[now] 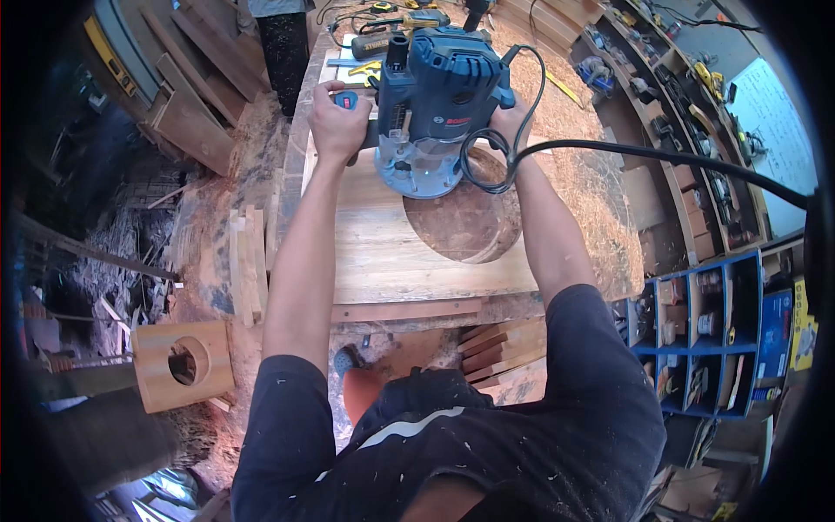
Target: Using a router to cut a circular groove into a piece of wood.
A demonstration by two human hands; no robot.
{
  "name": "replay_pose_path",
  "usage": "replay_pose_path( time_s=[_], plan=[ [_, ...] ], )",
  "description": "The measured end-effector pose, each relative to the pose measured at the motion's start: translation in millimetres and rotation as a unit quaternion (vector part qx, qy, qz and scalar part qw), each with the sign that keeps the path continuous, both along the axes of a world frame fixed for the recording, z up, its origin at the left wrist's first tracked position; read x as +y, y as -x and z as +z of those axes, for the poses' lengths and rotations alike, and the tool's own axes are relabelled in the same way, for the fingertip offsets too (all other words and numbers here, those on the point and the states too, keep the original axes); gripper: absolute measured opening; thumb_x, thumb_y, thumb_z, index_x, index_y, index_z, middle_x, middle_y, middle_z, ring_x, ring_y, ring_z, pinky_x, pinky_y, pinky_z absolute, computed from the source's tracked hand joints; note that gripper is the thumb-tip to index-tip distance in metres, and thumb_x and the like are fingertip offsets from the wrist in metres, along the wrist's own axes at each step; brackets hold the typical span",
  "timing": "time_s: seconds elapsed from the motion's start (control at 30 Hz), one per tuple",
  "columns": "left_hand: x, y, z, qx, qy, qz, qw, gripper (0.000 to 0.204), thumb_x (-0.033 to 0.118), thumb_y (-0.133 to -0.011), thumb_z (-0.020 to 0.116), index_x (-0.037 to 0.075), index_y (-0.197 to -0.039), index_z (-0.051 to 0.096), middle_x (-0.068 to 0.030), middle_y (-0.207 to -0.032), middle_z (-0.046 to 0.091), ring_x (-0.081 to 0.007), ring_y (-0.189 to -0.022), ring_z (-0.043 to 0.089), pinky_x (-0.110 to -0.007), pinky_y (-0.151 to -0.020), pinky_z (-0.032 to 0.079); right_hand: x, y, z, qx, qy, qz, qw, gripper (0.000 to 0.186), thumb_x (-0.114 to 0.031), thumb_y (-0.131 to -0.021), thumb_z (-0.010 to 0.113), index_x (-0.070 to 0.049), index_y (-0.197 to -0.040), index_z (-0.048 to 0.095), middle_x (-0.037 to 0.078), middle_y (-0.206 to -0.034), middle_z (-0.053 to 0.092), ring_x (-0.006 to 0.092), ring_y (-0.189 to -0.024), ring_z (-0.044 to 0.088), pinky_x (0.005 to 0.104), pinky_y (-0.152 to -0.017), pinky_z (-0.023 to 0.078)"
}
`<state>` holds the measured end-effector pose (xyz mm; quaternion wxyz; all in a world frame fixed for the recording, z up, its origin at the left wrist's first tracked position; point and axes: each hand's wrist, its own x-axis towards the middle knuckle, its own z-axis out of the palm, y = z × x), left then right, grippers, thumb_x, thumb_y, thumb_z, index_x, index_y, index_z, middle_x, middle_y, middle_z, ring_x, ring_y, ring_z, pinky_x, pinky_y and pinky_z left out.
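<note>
A blue plunge router (pixel 452 83) stands upright with its clear base on a pale wooden board (pixel 374 257). My left hand (pixel 337 126) is wrapped round its left handle. On the other side my right hand (pixel 513 122) grips the right handle, its fingers mostly hidden by the motor housing. Beside and partly under the base, a large round opening (pixel 474 228) in the board shows a brown, dusty surface. The router's black cord (pixel 644 151) loops by my right wrist and runs off to the right. The bit is not visible.
Sawdust covers the workbench (pixel 600 209). Clamps and tools, including a yellow one (pixel 370 71), lie beyond the router. Wood strips (pixel 248 265) stand at the left, above a wooden block with a round hole (pixel 156 374). A blue cubby shelf (pixel 696 348) stands right. Another person's legs (pixel 283 61) show at the far left.
</note>
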<state>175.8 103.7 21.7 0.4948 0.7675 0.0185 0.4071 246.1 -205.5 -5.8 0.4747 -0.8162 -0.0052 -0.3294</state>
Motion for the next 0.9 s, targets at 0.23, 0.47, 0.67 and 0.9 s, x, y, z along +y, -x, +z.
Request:
replay_pose_path(
  time_s=[0.23, 0.47, 0.67, 0.9],
  plan=[
    [0.3, -2.3, 0.4, 0.056, 0.036, -0.05, 0.997, 0.044, 0.021, -0.074, 0.075, 0.001, -0.11, 0.06, -0.0198, -0.087, 0.071, -0.0345, -0.078, 0.072, -0.042, -0.075, 0.056, 8.2, 11.3, 11.5, -0.021, -0.055, 0.076, 0.995, 0.03, -0.028, -0.084, 0.077, 0.0, -0.092, 0.073, 0.004, -0.073, 0.07, 0.0118, -0.069, 0.065, 0.0307, -0.063, 0.052],
    [-4.2, -18.1, -8.5, 0.06, 0.04, -0.065, 0.995, 0.044, 0.019, -0.076, 0.074, -0.001, -0.112, 0.059, -0.0171, -0.087, 0.071, -0.0273, -0.08, 0.071, -0.038, -0.076, 0.055, 7.2, 11.8, 18.7, 0.005, -0.041, 0.04, 0.998, 0.03, -0.025, -0.084, 0.076, 0.001, -0.098, 0.072, 0.005, -0.078, 0.072, 0.0124, -0.071, 0.066, 0.0311, -0.063, 0.052],
    [-17.6, -29.8, -8.0, 0.043, 0.032, -0.061, 0.997, 0.04, 0.018, -0.076, 0.074, 0.001, -0.109, 0.059, -0.0173, -0.089, 0.07, -0.0314, -0.08, 0.071, -0.04, -0.076, 0.055, -12.8, -0.7, 13.2, 0.014, -0.035, 0.029, 0.999, 0.033, -0.028, -0.085, 0.076, 0.001, -0.101, 0.073, 0.007, -0.08, 0.073, 0.0133, -0.075, 0.067, 0.032, -0.067, 0.053],
    [-27.3, -35.0, -12.9, 0.029, 0.016, -0.039, 0.999, 0.039, 0.018, -0.078, 0.075, 0.0, -0.109, 0.06, -0.0162, -0.085, 0.071, -0.0264, -0.077, 0.071, -0.037, -0.074, 0.055, -21.4, -8.6, 7.5, 0.019, -0.059, 0.021, 0.998, 0.031, -0.027, -0.086, 0.075, 0.0, -0.1, 0.073, 0.008, -0.078, 0.072, 0.0143, -0.074, 0.067, 0.0324, -0.068, 0.052]
  ],
)
